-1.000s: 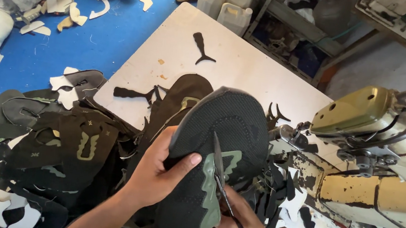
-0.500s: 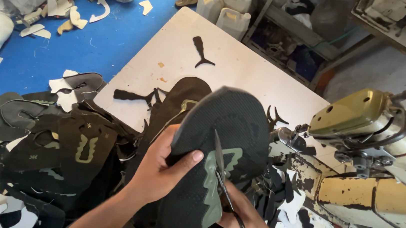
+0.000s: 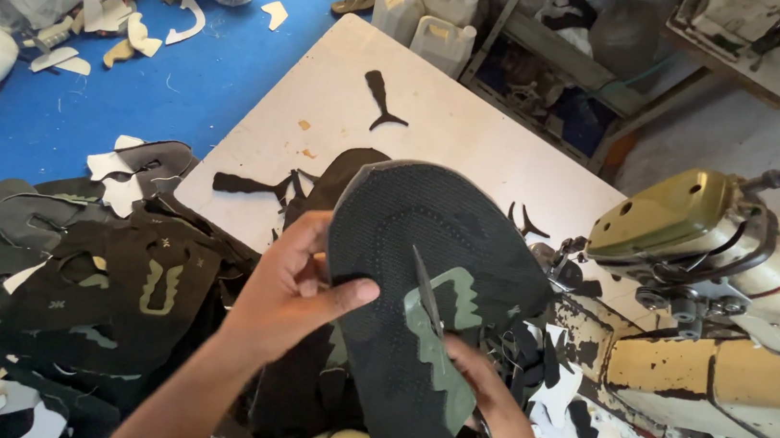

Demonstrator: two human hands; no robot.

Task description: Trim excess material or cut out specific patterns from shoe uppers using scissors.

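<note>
Head view showed the left hand clamped on a black sole held above the table, the right hand closed around scissors. With blades near the thumb, one slip might nick it.

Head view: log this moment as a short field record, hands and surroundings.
left hand: grips the edge of a black sandal sole, thumb on its textured face
right hand: holds scissors against the sole's olive green patch
table: white board with black offcuts
right side: sewing machine
floor: blue; pile of cut sole pieces
</note>
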